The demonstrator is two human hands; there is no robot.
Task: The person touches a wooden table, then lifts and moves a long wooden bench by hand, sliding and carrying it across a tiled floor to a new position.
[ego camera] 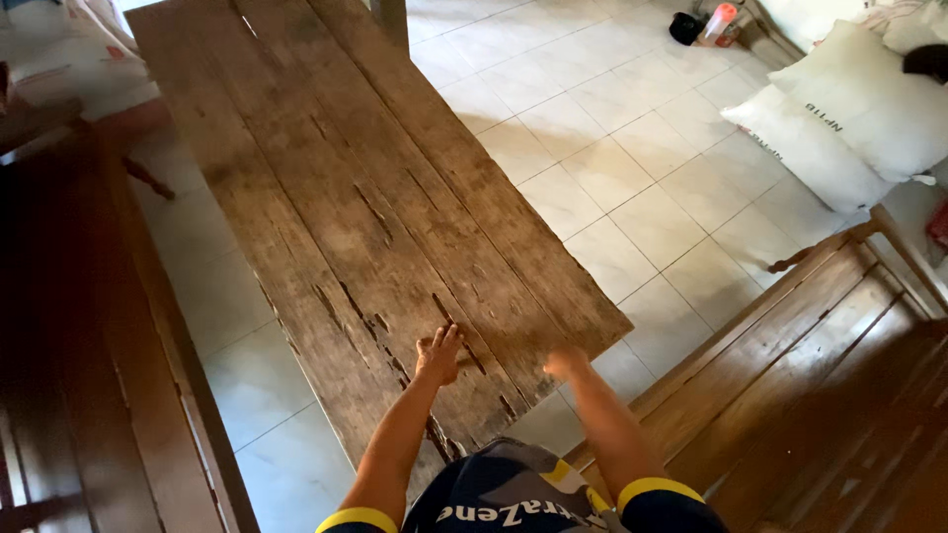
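The long, weathered brown wooden tabletop of rough planks [395, 217] runs from the upper left of the frame down to the lower centre, standing over the floor with its near end right in front of the person. It looks heavy and stiff, too broad to lift by one edge alone, and its surface is dry, cracked and splintery rather than slippery, with dark splits and gouges gathered near the close end; a hold at the two near corners or along the long edges, clear of the splits, would likely be the soundest. The left hand [438, 355] lies flat on the planks close to the near end, its fingers [446, 336] spread and pressed to the wood, holding nothing. The right hand [566, 361] sits at the near right corner of this counter; it is blurred, so I cannot tell whether its fingers are curled round the edge or loose. Below, pale square floor tiles [632, 158] fill the middle and right of the frame. Dark brown wooden benches flank the planks, one along the left edge [109, 395] and one in the lower right [829, 375]. White stuffed sacks [849, 118] lie in the upper right, with a pink-capped bottle [719, 22] beyond them.
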